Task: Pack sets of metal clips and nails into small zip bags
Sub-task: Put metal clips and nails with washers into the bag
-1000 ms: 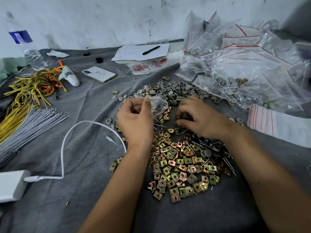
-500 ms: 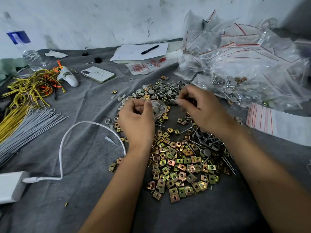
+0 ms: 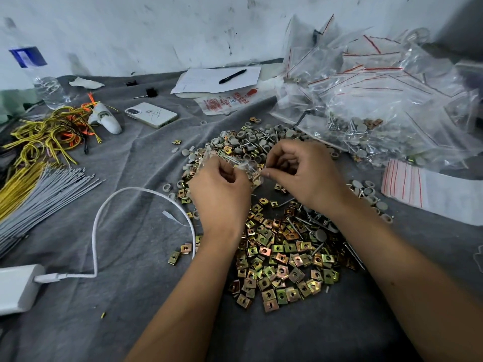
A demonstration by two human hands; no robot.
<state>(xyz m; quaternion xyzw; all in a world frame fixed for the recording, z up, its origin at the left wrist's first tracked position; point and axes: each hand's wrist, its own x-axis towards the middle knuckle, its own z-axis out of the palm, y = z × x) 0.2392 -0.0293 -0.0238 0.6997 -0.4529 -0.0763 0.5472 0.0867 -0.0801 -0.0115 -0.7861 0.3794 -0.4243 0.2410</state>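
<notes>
Both hands meet just above the middle of the table (image 3: 130,322), which is draped in a grey cloth. The left hand (image 3: 220,188) has its fingers curled round a small clear zip bag (image 3: 241,163), gripping it at the near-left side, and a few brass-coloured clips and nails show through the plastic. The right hand (image 3: 304,173) pinches the bag's edge at about three o'clock of it, thumb and forefinger pressed together, the other fingers curled. Under and toward six o'clock of the hands lies a heap of square metal clips (image 3: 279,267), with loose nails (image 3: 350,250) strewn along its right flank. At twelve o'clock of the hands sits a scatter of grey round caps (image 3: 243,138). Toward two o'clock a big mound of clear zip bags (image 3: 379,95) with red strips is heaped by the wall, and a flat stack of empty zip bags (image 3: 428,189) lies at three o'clock. At eleven o'clock rests a white phone (image 3: 151,114); farther back, a pen (image 3: 232,76) lies on a paper sheet (image 3: 198,82). Off at nine o'clock are yellow wires (image 3: 44,137) and a bundle of grey ties (image 3: 44,194), and a white cable (image 3: 104,218) loops to a charger (image 3: 15,288) at eight o'clock
</notes>
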